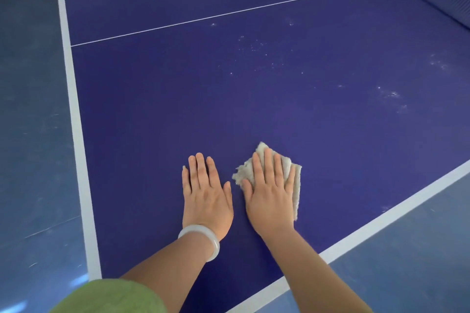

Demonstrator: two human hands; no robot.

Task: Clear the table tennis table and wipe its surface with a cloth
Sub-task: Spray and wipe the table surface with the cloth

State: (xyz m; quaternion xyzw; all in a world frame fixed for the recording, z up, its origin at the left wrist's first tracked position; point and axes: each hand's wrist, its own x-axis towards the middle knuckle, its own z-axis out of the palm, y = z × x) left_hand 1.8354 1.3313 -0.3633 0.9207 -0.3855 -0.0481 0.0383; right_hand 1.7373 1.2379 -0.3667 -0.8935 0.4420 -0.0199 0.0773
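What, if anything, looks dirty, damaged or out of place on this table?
Pale specks dot the blue table ahead and to the right of the cloth, so that stretch looks unwiped. The cloth has ragged edges. Nothing else stands out.

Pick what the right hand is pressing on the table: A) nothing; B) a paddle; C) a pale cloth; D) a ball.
C: the right hand lies flat, fingers straight, on a pale cloth on the blue table, while the left hand rests bare beside it.
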